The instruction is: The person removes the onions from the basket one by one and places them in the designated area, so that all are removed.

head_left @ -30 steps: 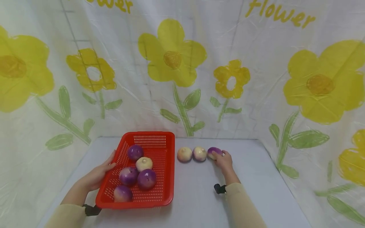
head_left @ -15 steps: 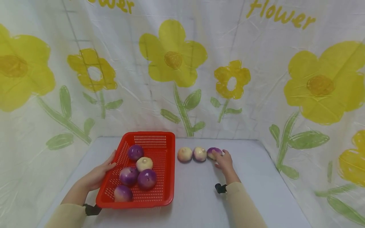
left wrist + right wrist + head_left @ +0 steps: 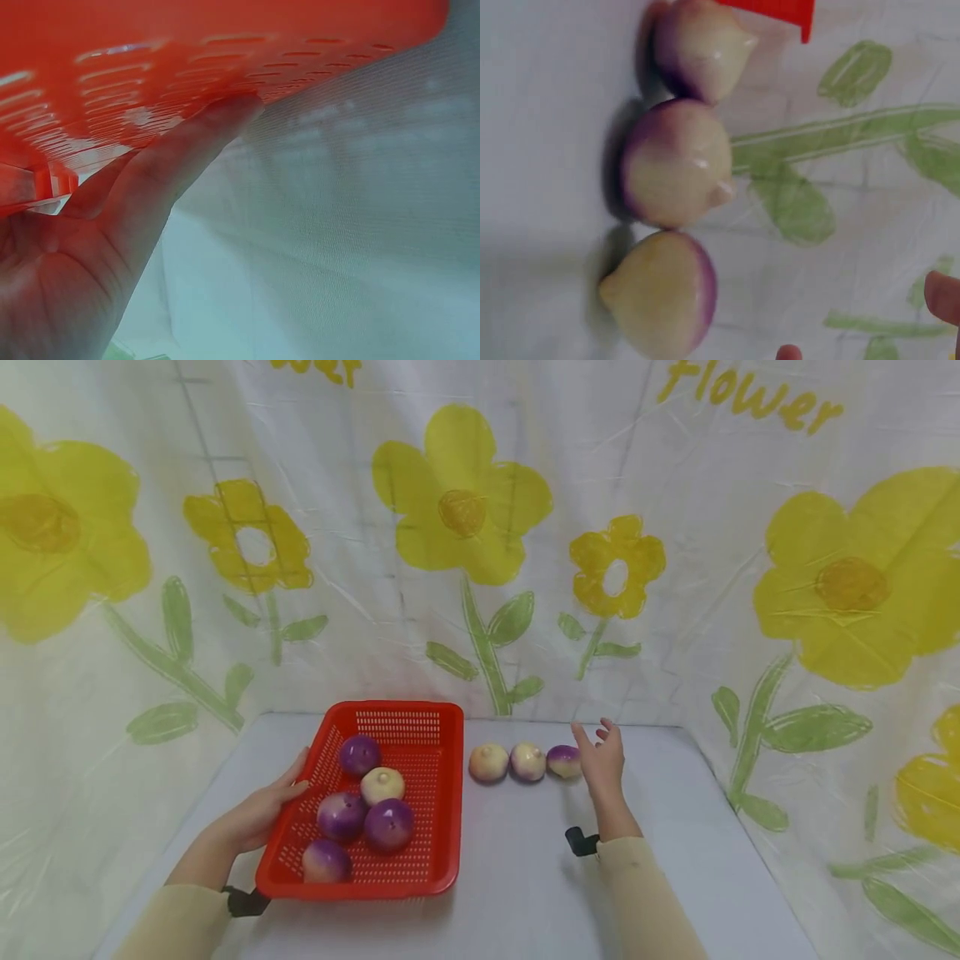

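Three bulbs [image 3: 528,762], three o'clock from basket [image 3: 450,810]; your right hand [image 3: 604,762] nearby, fingers spread; left hand [image 3: 258,810], fingers straight against basket.

A head-worn camera faces forward and down over the table [image 3: 517,868] toward the flowered curtain [image 3: 360,610]. The left wrist camera peers from close range along the red basket's [image 3: 457,793] perforated plastic and the left hand [image 3: 90,262], both shared with the head view. The right wrist camera, tipped sideways, frames three purple-and-cream vegetables [image 3: 677,163] up close; the head view shows the same row from farther off.
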A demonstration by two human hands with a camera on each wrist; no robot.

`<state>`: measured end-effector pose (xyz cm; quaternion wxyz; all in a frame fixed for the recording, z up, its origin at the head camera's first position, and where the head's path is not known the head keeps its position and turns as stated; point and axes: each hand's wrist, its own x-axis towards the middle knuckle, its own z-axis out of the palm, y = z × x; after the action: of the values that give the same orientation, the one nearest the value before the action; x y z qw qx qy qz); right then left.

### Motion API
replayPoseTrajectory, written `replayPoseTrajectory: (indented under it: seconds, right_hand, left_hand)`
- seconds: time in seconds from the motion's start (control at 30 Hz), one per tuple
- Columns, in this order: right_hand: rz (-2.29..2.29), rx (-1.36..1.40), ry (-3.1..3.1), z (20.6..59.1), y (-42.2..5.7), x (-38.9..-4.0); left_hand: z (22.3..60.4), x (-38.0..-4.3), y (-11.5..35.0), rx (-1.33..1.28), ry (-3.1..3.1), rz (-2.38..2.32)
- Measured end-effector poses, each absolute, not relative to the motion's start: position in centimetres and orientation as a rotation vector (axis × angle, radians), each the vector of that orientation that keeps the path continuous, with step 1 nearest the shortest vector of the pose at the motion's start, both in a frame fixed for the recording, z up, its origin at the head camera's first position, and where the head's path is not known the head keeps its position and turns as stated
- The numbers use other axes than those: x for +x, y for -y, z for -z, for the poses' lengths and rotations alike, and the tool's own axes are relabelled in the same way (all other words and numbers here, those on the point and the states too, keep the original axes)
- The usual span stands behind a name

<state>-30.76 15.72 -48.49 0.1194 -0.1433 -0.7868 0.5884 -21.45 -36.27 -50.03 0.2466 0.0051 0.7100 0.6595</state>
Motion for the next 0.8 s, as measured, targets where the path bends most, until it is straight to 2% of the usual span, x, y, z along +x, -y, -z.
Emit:
replayPoseTrajectory:
  seconds: [0.43,0.8]
  right_hand:
    - [-2.25,-0.154,1.999,42.8,-9.7,-29.0]
    - [-2.329,0.094,2.141,42.0,-1.8,-28.2]
  left_hand:
    - [50.1,-21.2,36.2,-0.011,-1.956,-1.802]
    - [49.9,-21.3,36.1,-0.003,-1.96,-1.791]
